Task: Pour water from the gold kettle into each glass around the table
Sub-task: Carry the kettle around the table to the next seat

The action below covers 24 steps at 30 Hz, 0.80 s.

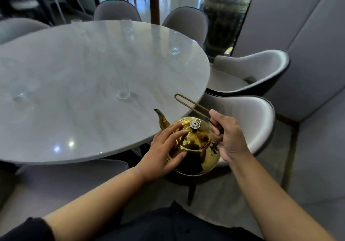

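The gold kettle point(194, 147) is held upright off the near right edge of the round marble table point(84, 84), spout pointing up-left toward the table. My right hand point(226, 136) is shut on the kettle's dark handle grip. My left hand point(168, 147) lies flat against the kettle's lid and side, fingers spread. Clear glasses stand around the table: one closest to the spout point(123, 89), one at the left point(19, 95), one at the right rim point(174, 46), and one at the far side point(127, 27). The picture is blurred and I cannot tell any water level.
Grey upholstered chairs ring the table: two at the right point(250, 73) point(248, 117), two at the far side point(116, 10) point(186, 21), one below my left arm point(56, 181). A large dark ceramic jar point(226, 17) stands behind glass at the back right.
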Motion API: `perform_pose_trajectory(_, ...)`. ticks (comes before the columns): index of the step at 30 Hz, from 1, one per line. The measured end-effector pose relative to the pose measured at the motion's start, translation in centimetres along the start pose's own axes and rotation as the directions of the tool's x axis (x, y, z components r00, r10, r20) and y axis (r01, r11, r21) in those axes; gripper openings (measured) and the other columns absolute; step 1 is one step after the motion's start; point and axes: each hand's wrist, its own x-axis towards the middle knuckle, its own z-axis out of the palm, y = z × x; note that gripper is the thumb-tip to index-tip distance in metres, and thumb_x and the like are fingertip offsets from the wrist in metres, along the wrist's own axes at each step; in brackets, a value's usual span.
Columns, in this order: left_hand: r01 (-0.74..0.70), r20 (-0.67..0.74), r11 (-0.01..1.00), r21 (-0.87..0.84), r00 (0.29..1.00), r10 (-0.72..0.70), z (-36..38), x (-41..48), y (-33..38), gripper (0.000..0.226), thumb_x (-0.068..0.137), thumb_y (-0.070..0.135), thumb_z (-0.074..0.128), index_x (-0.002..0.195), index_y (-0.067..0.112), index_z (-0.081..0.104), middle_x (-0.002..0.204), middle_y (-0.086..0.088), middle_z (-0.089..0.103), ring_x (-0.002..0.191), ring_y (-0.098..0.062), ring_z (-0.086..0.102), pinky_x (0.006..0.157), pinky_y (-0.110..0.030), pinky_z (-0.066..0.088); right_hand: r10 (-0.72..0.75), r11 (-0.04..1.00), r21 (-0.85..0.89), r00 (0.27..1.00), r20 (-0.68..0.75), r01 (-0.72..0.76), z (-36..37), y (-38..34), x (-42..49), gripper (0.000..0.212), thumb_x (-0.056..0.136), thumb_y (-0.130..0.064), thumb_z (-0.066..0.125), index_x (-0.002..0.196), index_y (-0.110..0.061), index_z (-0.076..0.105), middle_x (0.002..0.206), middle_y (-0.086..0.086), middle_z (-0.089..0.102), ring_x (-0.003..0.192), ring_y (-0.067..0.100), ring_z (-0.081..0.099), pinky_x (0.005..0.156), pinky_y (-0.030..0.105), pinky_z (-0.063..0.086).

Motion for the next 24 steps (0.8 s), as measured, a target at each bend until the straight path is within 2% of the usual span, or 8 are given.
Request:
perform_pose_trajectory(4,0.105,0.010,0.993,0.056,0.994,-0.106,-0.5,2.7,-1.3,0.056,0.089,0.047,0.045,0.140,0.042,0.023,0.154,0.015,0.012,0.140,-0.003,0.011,0.117,-0.051,0.009,0.011,0.999,-0.039,0.998,0.057,-0.009,0.2,-0.3,4.8,0.043,0.083,-0.032,0.055,0.043,-0.020,0.043,0.039,-0.006,0.034,0.036,0.009,0.025,0.040,0.018,0.022)
perform_pose_trajectory(9,0.157,0.054,0.983,0.097,0.985,-0.163,-2.3,5.6,-4.5,0.059,0.090,0.048,0.046,0.140,0.047,0.014,0.150,0.023,0.006,0.133,0.005,0.007,0.118,-0.046,0.008,0.040,0.997,-0.073,0.996,0.085,-0.033,1.3,0.6,10.4,0.044,0.081,-0.034,0.058,0.042,-0.020,0.043,0.039,-0.006,0.033,0.036,0.009,0.023,0.039,0.019,0.019)
perform_pose_trajectory(15,0.147,0.077,0.979,0.144,0.984,-0.159,-5.6,8.9,-9.8,0.062,0.090,0.051,0.042,0.140,0.053,0.006,0.153,0.022,0.004,0.142,-0.011,0.018,0.117,-0.050,0.009,0.058,0.996,-0.076,0.994,0.095,-0.050,4.6,1.5,16.7,0.044,0.079,-0.035,0.060,0.040,-0.020,0.043,0.040,-0.005,0.032,0.037,0.010,0.023,0.039,0.018,0.020)
perform_pose_trajectory(24,0.129,0.122,0.976,0.174,0.981,-0.151,-10.3,12.4,-16.2,0.067,0.093,0.044,0.045,0.144,0.048,0.002,0.157,0.014,-0.006,0.146,-0.011,-0.001,0.117,-0.051,0.007,0.061,0.989,-0.143,0.992,0.110,-0.045,9.9,2.1,24.0,0.046,0.079,-0.035,0.059,0.039,-0.020,0.041,0.040,-0.005,0.031,0.040,0.011,0.024,0.042,0.019,0.024)
